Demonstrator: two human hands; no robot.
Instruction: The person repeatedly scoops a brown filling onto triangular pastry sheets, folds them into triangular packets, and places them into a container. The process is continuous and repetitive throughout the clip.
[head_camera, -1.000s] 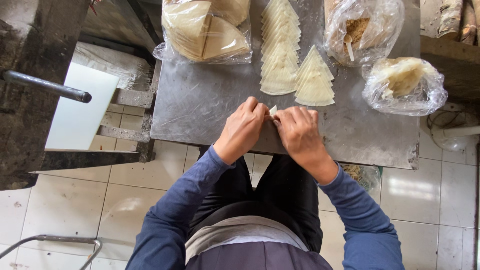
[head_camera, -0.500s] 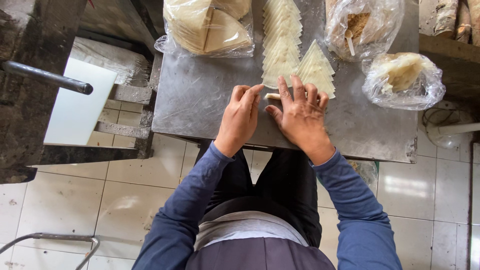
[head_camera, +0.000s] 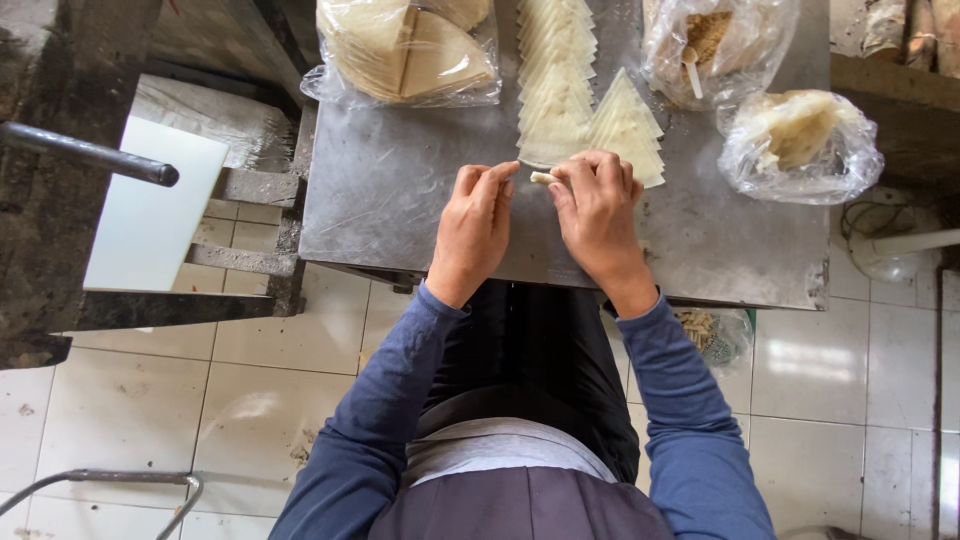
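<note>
On a steel table (head_camera: 400, 200), my left hand (head_camera: 473, 225) and my right hand (head_camera: 600, 215) meet at the fingertips over a small pale roll of dough wrapper (head_camera: 542, 177). My right hand pinches one end of the roll; the fingers of my left hand touch its other end. Just beyond the roll lie two overlapping rows of pale triangular wrappers, a long row (head_camera: 555, 80) and a shorter row (head_camera: 628, 125) to its right. Both my sleeves are dark blue.
A clear bag of folded wrappers (head_camera: 405, 50) lies at the table's far left. Two more clear bags, a far bag (head_camera: 715, 45) and a nearer bag (head_camera: 800, 140), sit at the right. A dark metal handle (head_camera: 90, 152) and a white board (head_camera: 155, 215) are left of the table. White floor tiles lie below.
Both hands have moved away from me across the table, from its near edge up to the wrapper rows. A small rolled piece now shows between the fingertips.
</note>
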